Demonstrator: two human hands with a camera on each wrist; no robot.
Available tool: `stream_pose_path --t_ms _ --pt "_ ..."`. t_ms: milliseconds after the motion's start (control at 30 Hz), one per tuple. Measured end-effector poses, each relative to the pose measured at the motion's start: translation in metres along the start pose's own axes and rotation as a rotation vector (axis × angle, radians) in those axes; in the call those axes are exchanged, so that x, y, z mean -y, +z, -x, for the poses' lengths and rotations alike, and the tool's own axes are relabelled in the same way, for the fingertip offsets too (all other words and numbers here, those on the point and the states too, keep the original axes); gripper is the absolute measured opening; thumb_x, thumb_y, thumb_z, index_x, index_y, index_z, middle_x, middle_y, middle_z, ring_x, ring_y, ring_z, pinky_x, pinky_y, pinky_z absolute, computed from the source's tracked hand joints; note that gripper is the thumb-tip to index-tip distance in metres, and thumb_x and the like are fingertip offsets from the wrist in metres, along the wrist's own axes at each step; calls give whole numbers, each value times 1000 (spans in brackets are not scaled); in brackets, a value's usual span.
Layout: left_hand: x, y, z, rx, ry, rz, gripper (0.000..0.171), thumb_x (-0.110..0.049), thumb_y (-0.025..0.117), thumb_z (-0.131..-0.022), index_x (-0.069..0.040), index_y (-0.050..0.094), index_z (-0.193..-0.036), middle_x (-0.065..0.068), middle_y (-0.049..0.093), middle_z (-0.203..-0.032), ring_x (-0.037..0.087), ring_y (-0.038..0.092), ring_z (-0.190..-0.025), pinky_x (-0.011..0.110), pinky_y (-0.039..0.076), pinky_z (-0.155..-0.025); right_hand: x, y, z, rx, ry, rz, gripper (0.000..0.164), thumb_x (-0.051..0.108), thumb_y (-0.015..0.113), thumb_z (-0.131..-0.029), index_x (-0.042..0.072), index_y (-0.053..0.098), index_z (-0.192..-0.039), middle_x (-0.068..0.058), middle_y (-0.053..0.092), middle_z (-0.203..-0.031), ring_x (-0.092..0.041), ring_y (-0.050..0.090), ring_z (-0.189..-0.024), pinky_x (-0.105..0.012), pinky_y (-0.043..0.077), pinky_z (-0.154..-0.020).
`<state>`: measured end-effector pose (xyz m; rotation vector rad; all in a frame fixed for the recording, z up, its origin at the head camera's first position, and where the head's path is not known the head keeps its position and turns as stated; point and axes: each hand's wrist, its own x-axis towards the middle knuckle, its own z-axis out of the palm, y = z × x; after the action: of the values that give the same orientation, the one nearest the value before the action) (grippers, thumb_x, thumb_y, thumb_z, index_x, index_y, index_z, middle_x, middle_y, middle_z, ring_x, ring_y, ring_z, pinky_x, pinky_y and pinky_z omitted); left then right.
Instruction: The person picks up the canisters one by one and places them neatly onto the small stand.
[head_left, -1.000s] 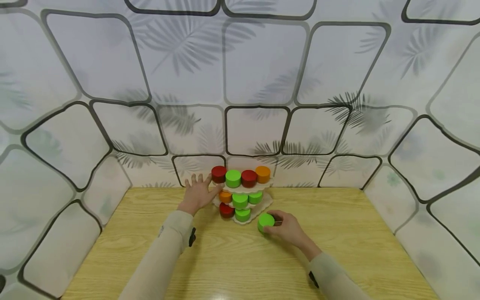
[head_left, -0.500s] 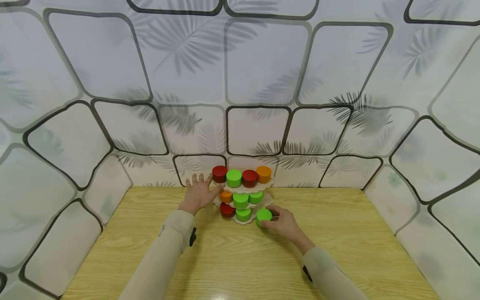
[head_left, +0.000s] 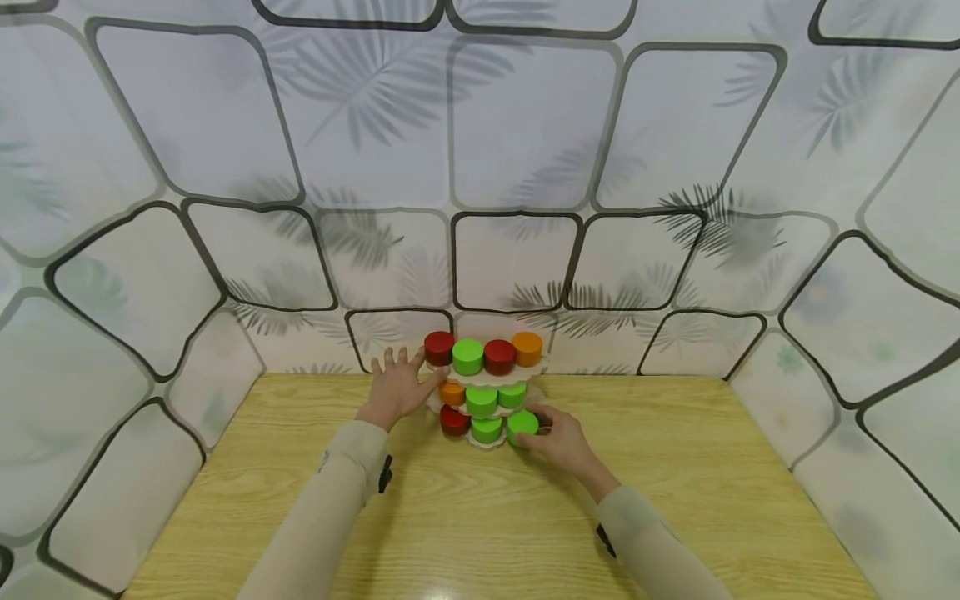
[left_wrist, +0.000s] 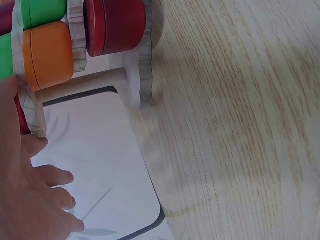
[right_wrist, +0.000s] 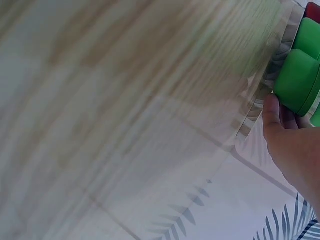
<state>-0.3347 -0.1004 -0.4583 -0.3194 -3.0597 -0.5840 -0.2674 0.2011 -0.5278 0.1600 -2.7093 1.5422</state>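
A tiered stand with wavy wooden edges stands against the back wall. Round lidded boxes in red, green and orange sit on its three tiers. My right hand pinches a green round box at the right of the lowest tier, beside another green box. In the right wrist view, thumb and fingers hold this green box just over the tier's edge. My left hand lies with spread fingers at the stand's left side, its thumb by the top tier. An orange box shows close to it in the left wrist view.
The stand rests at the back of a wood-grain table. Patterned walls close in the table behind and on both sides. On the top tier are a red box and an orange box.
My right hand has moved left and slightly away from me, bringing the green box from beside the stand to the lowest tier. My left hand has stayed in place.
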Motion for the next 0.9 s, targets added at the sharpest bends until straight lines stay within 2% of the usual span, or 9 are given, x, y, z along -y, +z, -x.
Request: stream_pose_path --t_ms 467,900 --pt "-1 -2 2 2 2 18 86 -70 38 -106 -8 35 -165 35 31 -166 61 17 -156 77 9 -124 1 7 -6 -16 -12 -10 55 16 89 -85 -2 68 -133 -19 74 -125 -30 74 -105 -39 63 -89" --pt "-1 -1 1 5 1 15 86 -70 37 -105 -8 34 -165 35 31 -166 60 17 -156 77 9 -124 6 11 -10 -68 30 -24 54 22 92 -83 2 72 -129 -12 77 -120 -23 72 -102 -38 62 -87"
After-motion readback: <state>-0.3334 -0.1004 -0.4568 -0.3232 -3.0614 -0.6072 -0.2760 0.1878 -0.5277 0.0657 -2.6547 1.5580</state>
